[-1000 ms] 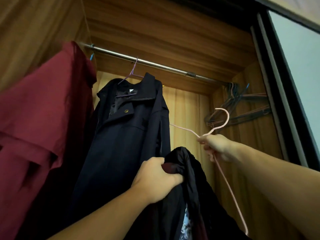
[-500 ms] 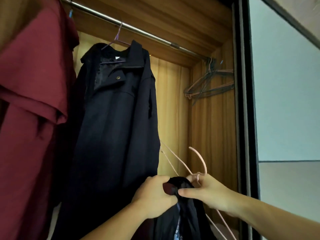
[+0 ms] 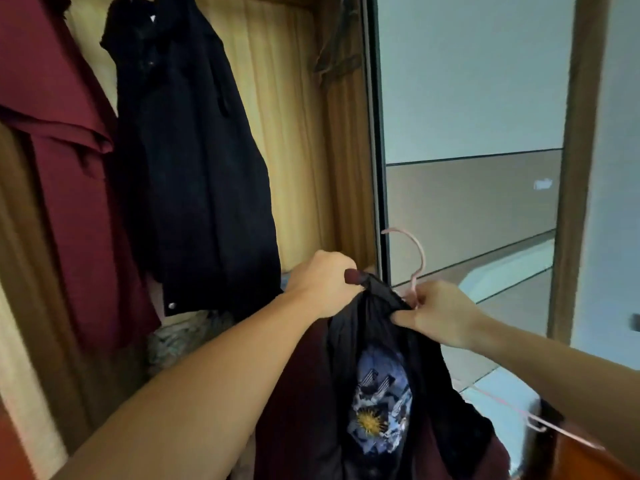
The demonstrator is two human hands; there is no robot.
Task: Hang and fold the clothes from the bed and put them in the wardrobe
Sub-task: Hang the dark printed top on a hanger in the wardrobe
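Observation:
A black T-shirt with a blue and yellow print hangs low in the middle, in front of the open wardrobe. My left hand grips its bunched neck from the left. My right hand pinches the shirt's collar and holds the neck of a pink wire hanger. The hanger's hook stands up above my right hand. One hanger arm runs down to the lower right, under my right forearm; the other is hidden in the shirt.
A dark navy jacket and a maroon garment hang at the left inside the wooden wardrobe. Crumpled clothes lie on its floor. A sliding mirror door stands at the right. Spare hangers show blurred at the top.
The view has dropped and both hands have come lower. My right hand has brought the hanger to the shirt's neck and now pinches the collar too.

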